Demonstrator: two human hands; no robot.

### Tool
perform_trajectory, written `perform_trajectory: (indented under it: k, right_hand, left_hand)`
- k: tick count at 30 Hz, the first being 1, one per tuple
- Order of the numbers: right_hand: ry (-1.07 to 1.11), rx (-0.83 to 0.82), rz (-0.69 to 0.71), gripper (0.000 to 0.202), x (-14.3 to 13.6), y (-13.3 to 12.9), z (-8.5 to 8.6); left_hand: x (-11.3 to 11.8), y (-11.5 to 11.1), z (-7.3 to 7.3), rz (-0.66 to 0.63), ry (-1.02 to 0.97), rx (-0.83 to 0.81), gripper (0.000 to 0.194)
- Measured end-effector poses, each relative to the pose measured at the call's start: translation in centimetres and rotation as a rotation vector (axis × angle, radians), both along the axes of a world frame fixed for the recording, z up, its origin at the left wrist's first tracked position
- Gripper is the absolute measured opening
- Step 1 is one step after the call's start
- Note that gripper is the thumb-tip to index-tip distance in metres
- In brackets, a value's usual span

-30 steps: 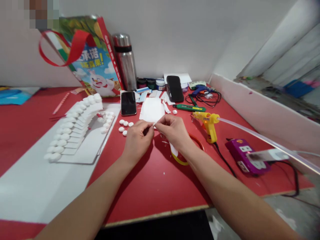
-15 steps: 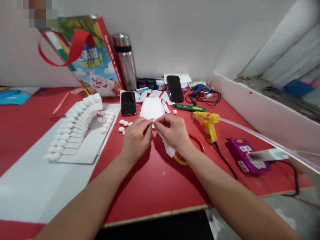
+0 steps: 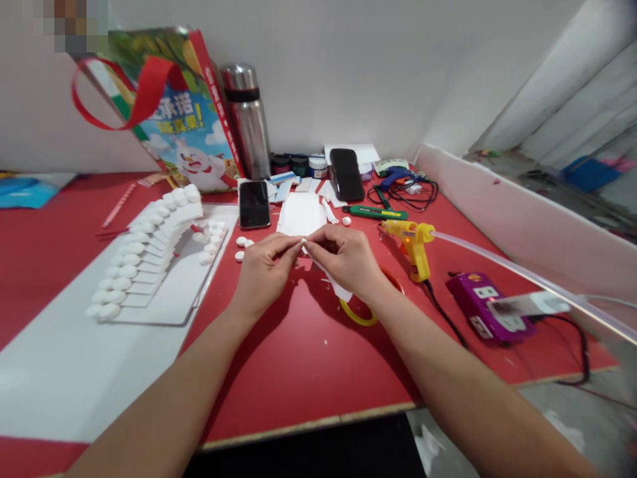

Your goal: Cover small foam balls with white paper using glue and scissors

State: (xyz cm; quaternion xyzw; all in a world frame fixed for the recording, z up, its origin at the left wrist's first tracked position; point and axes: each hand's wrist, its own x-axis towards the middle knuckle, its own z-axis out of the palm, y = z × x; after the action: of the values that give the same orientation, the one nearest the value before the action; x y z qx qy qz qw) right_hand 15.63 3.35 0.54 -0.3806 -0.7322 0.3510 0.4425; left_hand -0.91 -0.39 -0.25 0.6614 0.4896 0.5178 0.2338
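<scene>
My left hand [image 3: 263, 272] and my right hand [image 3: 343, 262] meet over the red table, thumbs and fingers pinched together on a small white piece [image 3: 304, 244]. A thin white strip [image 3: 338, 285], tissue or paper, hangs down under my right hand; whether it joins the pinched piece is hidden. Just left of my left hand lie several round white pellets [image 3: 241, 241]. Behind my fingers is a white sheet [image 3: 301, 211]. Below my right wrist sits a ring, yellow [image 3: 359, 313] in front and red behind, like a tape roll or scissor handles, partly covered.
On the left, a white stepped model [image 3: 149, 265] edged with round pellets stands on a white board [image 3: 54, 378]. At right are a yellow glue gun [image 3: 415, 249] with a long glue stick, a purple power box [image 3: 490, 309] and a green cutter [image 3: 375, 213]. Phones, a bag and a flask stand behind.
Both hands stay pinched together, with slight finger movement and a small shift left in view. The hanging strip now sits a little higher under my right hand.
</scene>
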Motion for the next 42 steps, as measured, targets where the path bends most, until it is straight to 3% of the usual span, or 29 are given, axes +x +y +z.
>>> perform_trajectory:
  k: [2, 5, 7, 9, 11, 14, 19, 23, 28, 33, 35, 37, 42]
  right_hand:
    - [0.062, -0.126, -0.002, 0.010, 0.0, 0.0, 0.4]
    - [0.302, -0.589, 0.023, 0.020, 0.3, 0.3, 1.2]
    - [0.428, -0.913, 0.112, 0.030, 0.7, 0.8, 1.6]
    - [0.480, -1.129, 0.256, 0.037, 1.0, 1.2, 1.9]
    - [0.492, -1.242, 0.360, 0.039, 1.2, 1.4, 1.9]
    - [0.492, -1.294, 0.400, 0.037, 1.2, 1.4, 1.8]
    - [0.498, -1.190, 0.473, 0.034, 1.2, 1.2, 1.5]
    - [0.481, -1.014, 0.437, 0.030, 1.3, 1.1, 1.3]
    - [0.377, -0.819, 0.267, 0.036, 1.0, 0.8, 1.3]
    - [0.112, -0.380, 0.016, 0.020, 0.0, 0.1, 0.8]
    - [0.001, -0.193, -0.097, 0.018, -0.4, -0.2, 0.4]
    - [-0.029, -0.120, -0.146, 0.017, -0.7, -0.4, 0.0]
    - [0.128, -0.202, -0.045, 0.021, -1.0, -0.8, -0.2]
  left_hand:
    - [0.1, 0.0, 0.0, 0.039, 0.069, 0.060, 0.018]
    - [0.1, 0.0, 0.1, 0.061, 0.027, 0.039, 0.017]
    - [0.0, 0.1, 0.2, 0.032, -0.054, -0.014, 0.016]
    - [-0.2, 0.2, 0.2, 0.002, -0.107, -0.040, 0.015]
    - [-0.3, 0.3, 0.2, -0.010, -0.115, -0.033, 0.015]
    - [-0.3, 0.3, 0.2, -0.025, -0.097, -0.014, 0.014]
    - [0.0, 0.2, 0.3, -0.030, -0.119, -0.043, 0.014]
    - [0.2, 0.0, 0.5, -0.019, -0.194, -0.131, 0.015]
    - [0.3, -0.1, 0.2, 0.019, -0.272, -0.205, 0.018]
    - [0.9, -0.2, -0.4, 0.078, -0.354, -0.260, 0.019]
    - [1.3, -0.3, -0.4, 0.107, -0.313, -0.219, 0.019]
    - [1.5, -0.4, -0.4, 0.142, -0.225, -0.128, 0.018]
    - [1.7, -0.7, -0.6, 0.209, 0.060, 0.195, 0.019]
